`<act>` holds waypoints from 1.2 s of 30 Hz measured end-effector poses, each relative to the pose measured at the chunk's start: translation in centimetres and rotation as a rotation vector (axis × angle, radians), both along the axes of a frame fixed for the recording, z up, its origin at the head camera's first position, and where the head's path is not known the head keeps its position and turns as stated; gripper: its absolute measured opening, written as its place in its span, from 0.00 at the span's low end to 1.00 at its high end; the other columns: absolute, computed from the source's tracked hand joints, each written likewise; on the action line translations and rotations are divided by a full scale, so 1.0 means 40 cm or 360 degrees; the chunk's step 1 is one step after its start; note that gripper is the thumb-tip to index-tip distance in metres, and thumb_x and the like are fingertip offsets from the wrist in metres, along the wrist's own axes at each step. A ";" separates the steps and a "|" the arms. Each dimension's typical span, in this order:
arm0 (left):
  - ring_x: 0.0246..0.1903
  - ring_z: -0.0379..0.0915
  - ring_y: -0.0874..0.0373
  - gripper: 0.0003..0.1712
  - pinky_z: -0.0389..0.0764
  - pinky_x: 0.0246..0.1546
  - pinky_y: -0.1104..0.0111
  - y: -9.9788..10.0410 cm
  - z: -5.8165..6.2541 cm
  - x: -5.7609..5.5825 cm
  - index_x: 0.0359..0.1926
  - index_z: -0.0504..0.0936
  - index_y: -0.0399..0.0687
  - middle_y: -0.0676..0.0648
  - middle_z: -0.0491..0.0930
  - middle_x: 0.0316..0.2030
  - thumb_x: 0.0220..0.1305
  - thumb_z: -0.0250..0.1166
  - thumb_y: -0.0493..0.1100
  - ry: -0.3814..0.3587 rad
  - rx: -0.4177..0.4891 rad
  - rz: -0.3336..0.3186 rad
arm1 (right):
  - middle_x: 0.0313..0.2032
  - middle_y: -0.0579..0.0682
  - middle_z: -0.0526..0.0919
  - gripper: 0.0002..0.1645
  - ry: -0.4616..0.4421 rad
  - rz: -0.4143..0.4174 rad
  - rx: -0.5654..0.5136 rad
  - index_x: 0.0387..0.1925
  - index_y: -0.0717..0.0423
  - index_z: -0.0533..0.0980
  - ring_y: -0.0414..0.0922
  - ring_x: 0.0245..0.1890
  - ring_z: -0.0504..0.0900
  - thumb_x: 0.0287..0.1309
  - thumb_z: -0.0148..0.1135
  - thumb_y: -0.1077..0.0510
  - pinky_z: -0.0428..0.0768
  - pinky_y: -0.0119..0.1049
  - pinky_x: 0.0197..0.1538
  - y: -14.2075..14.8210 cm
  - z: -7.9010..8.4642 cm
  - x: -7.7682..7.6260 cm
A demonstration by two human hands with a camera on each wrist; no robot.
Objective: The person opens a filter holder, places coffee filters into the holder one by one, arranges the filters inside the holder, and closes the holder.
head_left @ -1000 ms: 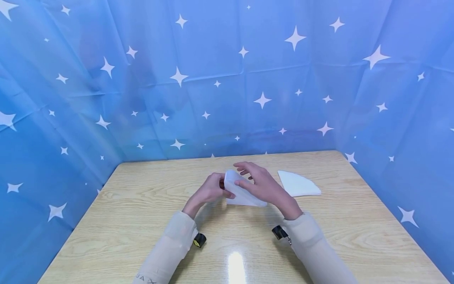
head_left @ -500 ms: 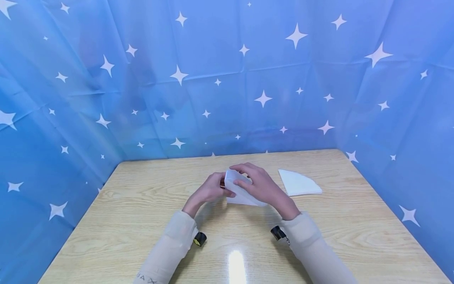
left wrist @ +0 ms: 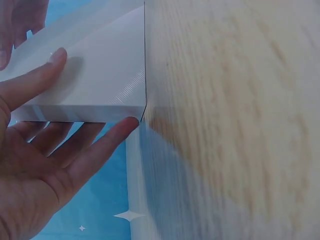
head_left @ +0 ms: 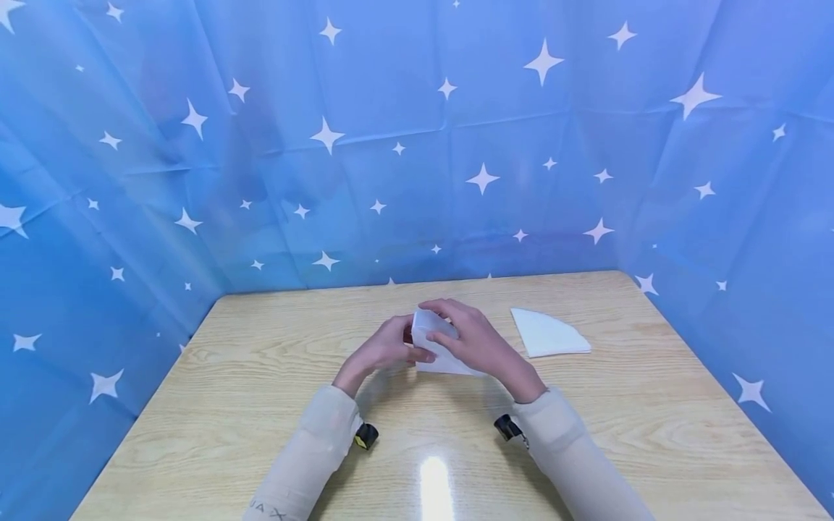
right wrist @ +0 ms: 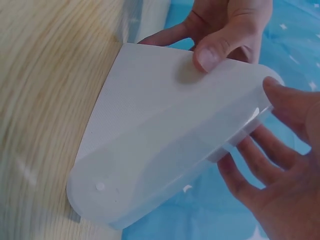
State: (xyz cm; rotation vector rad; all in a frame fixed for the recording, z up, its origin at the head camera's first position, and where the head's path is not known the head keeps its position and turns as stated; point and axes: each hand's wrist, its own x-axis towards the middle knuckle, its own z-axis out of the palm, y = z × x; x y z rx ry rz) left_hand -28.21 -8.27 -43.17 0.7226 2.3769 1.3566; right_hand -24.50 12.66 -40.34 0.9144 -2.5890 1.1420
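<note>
A white, fan-shaped plastic case (right wrist: 135,85) with a rounded frosted cover (right wrist: 165,145) stands on edge on the table. My left hand (head_left: 391,346) grips its left side. In the left wrist view the thumb (left wrist: 40,77) lies on the flat face and the fingers reach behind the straight edge. From the other side my right hand (head_left: 472,336) holds the frosted cover near its upper end, thumb on the near face and fingers under the far edge. The case's inside is hidden. To the right lies a stack of white fan-shaped paper filters (head_left: 550,334).
The wood-grain table (head_left: 195,405) reaches back to a blue curtain (head_left: 391,174) with white stars. Small black devices sit at both wrists, one at the left cuff (head_left: 366,436) and one at the right cuff (head_left: 507,427). A bright light reflection marks the table's front.
My right hand's raised fingers have come down and curled over the top of the case, shifting slightly left. The left hand keeps its hold, and the paper filters have stayed put.
</note>
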 end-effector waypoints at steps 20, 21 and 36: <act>0.36 0.83 0.58 0.22 0.89 0.36 0.48 0.005 -0.007 0.005 0.57 0.82 0.50 0.47 0.87 0.46 0.63 0.75 0.44 -0.0085 0.0024 0.0007 | 0.65 0.50 0.79 0.26 -0.0002 -0.0005 0.0045 0.68 0.47 0.73 0.50 0.59 0.82 0.72 0.63 0.56 0.84 0.48 0.56 -0.013 -0.002 0.013; 0.36 0.83 0.58 0.22 0.89 0.36 0.48 0.005 -0.006 0.005 0.57 0.82 0.51 0.47 0.87 0.46 0.63 0.75 0.44 -0.0088 0.0027 0.0004 | 0.65 0.50 0.79 0.25 -0.0002 -0.0005 0.0053 0.68 0.47 0.73 0.49 0.58 0.82 0.73 0.63 0.56 0.84 0.48 0.55 -0.014 -0.003 0.014; 0.36 0.83 0.57 0.23 0.89 0.36 0.47 0.002 -0.006 0.008 0.58 0.81 0.51 0.47 0.86 0.47 0.63 0.75 0.44 -0.0095 0.0054 -0.0008 | 0.63 0.49 0.80 0.25 0.0050 -0.0002 0.0074 0.67 0.48 0.74 0.48 0.56 0.84 0.71 0.63 0.58 0.85 0.45 0.55 -0.022 -0.009 0.015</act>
